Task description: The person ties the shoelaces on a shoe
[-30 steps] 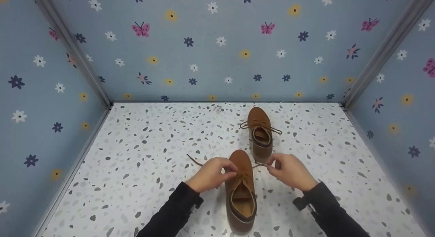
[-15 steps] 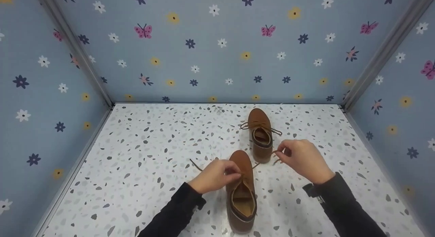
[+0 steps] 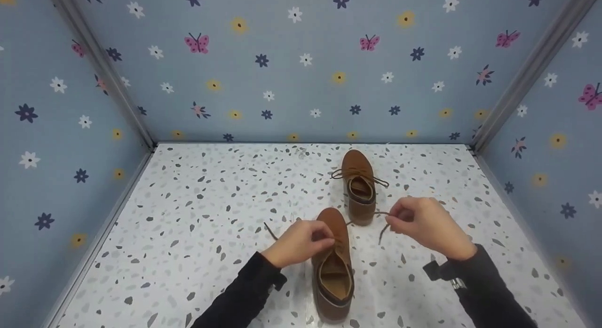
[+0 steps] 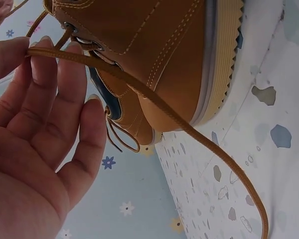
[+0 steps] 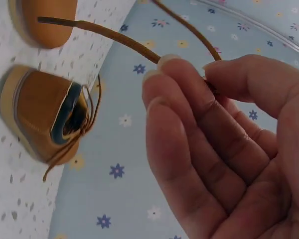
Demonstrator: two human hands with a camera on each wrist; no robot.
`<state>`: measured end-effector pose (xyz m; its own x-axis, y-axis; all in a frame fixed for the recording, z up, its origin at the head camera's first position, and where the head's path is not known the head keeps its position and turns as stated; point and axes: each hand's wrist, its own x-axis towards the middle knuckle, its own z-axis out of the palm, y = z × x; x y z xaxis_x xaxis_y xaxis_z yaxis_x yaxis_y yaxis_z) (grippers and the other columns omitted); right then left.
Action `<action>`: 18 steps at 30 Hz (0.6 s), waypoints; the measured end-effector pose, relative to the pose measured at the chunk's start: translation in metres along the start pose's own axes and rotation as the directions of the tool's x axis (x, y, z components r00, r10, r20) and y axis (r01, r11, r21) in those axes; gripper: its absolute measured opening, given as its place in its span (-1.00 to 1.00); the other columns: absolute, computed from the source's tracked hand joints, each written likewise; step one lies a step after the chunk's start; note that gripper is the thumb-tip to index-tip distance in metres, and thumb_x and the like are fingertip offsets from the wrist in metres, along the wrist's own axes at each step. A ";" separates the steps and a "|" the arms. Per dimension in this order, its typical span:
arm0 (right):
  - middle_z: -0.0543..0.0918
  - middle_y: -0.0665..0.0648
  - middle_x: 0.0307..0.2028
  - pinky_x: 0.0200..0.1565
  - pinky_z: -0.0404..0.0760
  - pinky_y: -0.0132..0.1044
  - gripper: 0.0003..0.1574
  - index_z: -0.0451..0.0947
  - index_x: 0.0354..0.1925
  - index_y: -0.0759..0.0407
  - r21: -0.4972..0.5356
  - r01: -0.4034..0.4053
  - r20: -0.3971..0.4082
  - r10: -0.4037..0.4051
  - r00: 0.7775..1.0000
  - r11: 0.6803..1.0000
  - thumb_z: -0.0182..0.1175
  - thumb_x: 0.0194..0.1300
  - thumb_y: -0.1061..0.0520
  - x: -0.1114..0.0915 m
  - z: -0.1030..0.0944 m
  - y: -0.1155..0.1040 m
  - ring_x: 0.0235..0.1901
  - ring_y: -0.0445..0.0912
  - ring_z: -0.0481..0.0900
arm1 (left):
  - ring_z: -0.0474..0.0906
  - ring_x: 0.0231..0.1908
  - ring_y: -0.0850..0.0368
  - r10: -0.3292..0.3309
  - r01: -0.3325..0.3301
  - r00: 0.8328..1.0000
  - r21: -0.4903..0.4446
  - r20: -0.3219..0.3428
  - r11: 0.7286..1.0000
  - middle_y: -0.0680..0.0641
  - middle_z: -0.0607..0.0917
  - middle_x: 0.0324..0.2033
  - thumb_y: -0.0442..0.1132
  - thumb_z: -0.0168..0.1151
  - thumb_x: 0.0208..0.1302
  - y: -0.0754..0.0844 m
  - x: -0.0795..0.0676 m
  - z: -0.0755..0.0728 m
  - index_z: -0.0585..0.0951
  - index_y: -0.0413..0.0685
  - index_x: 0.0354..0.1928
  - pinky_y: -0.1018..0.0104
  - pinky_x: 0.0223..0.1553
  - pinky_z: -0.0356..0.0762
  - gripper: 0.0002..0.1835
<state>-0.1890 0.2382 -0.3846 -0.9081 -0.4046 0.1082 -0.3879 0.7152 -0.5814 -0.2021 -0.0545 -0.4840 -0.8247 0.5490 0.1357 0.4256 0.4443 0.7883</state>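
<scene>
A brown lace-up shoe (image 3: 333,267) stands on the floor with its toe pointing away from me. My left hand (image 3: 301,243) is over its lacing and pinches a brown shoelace (image 4: 164,107) between thumb and fingers; the lace's loose part trails off to the left. Out to the right, my right hand (image 3: 428,224) pinches the lace's other end (image 5: 114,36) between thumb and fingertips. That lace runs from the shoe's eyelets to my fingers, and a short tail with a dark tip hangs past them.
Beyond and slightly right stands a matching brown shoe (image 3: 361,201), its laces tied in a bow. The speckled white floor (image 3: 225,177) is bounded by blue flowered panels (image 3: 301,64) at the back and both sides.
My right hand has moved to the right and slightly away from me, drawing its lace end out from the shoe. My left hand has shifted slightly right over the lacing.
</scene>
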 end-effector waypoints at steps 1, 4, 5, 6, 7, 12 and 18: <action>0.68 -0.16 -0.50 -0.38 0.60 -0.30 -0.92 0.63 -0.35 0.01 0.033 -0.003 0.007 0.003 1.000 0.999 0.34 0.29 0.10 -0.001 0.003 -0.002 -0.50 -0.24 0.63 | 0.59 -0.36 0.29 0.002 -0.002 1.000 0.000 -0.004 1.000 0.18 0.67 -0.38 -0.18 0.33 0.32 0.000 0.000 0.000 0.69 0.01 -0.26 0.39 -0.24 0.56 -0.94; 0.70 -0.15 -0.45 -0.35 0.64 -0.29 -0.91 0.63 -0.34 0.00 0.126 0.018 0.007 -0.019 1.000 0.992 0.39 0.25 0.09 -0.005 0.010 -0.010 -0.45 -0.20 0.67 | 0.57 -0.39 0.31 0.004 -0.004 1.000 0.005 -0.022 1.000 0.18 0.68 -0.39 -0.18 0.33 0.31 0.000 -0.001 -0.001 0.70 0.02 -0.27 0.39 -0.27 0.56 -0.94; 0.70 -0.15 -0.44 -0.33 0.65 -0.29 -0.90 0.63 -0.33 -0.01 0.151 0.028 0.003 -0.029 1.000 0.988 0.40 0.23 0.10 -0.007 0.013 -0.013 -0.44 -0.19 0.68 | 0.56 -0.41 0.32 0.004 -0.004 1.000 0.006 -0.029 1.000 0.19 0.67 -0.40 -0.18 0.34 0.31 -0.001 -0.001 0.000 0.70 0.02 -0.27 0.40 -0.29 0.55 -0.94; 0.71 -0.15 -0.43 -0.32 0.66 -0.29 -0.89 0.63 -0.33 -0.01 0.176 0.041 -0.002 -0.042 0.999 0.984 0.41 0.22 0.12 -0.008 0.016 -0.015 -0.43 -0.19 0.69 | 0.55 -0.42 0.32 0.004 -0.004 0.999 0.008 -0.037 1.000 0.19 0.67 -0.41 -0.18 0.34 0.31 -0.001 -0.001 0.000 0.70 0.02 -0.28 0.40 -0.31 0.55 -0.95; 0.71 -0.14 -0.42 -0.31 0.67 -0.29 -0.89 0.63 -0.33 0.00 0.198 0.057 -0.007 -0.057 0.998 0.978 0.42 0.21 0.14 -0.010 0.019 -0.018 -0.42 -0.18 0.69 | 0.55 -0.44 0.33 0.003 -0.003 0.999 0.009 -0.044 1.000 0.20 0.67 -0.41 -0.18 0.34 0.31 -0.002 -0.001 0.000 0.71 0.03 -0.29 0.40 -0.32 0.54 -0.95; 0.73 -0.11 -0.38 -0.29 0.69 -0.31 -0.87 0.64 -0.32 0.05 0.246 0.157 -0.036 -0.153 0.988 0.956 0.40 0.20 0.25 -0.015 0.037 -0.028 -0.41 -0.18 0.71 | 0.53 -0.45 0.33 -0.003 0.004 0.998 0.014 -0.065 1.000 0.22 0.66 -0.42 -0.16 0.35 0.30 -0.003 -0.001 0.000 0.71 0.05 -0.31 0.40 -0.35 0.52 -0.94; 0.73 -0.11 -0.39 -0.33 0.66 -0.41 -0.80 0.64 -0.35 0.06 0.112 0.327 -0.147 -0.310 0.939 0.938 0.41 0.14 0.34 -0.016 0.062 -0.031 -0.43 -0.31 0.68 | 0.55 -0.43 0.33 -0.003 0.004 0.998 0.017 -0.068 1.000 0.21 0.67 -0.42 -0.18 0.36 0.29 -0.002 -0.001 -0.001 0.71 0.04 -0.31 0.40 -0.33 0.53 -0.94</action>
<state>-0.1531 0.1869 -0.4189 -0.7559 -0.5178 0.4007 -0.6435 0.4750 -0.6002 -0.2027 -0.0561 -0.4854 -0.8494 0.4982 0.1740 0.4286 0.4588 0.7784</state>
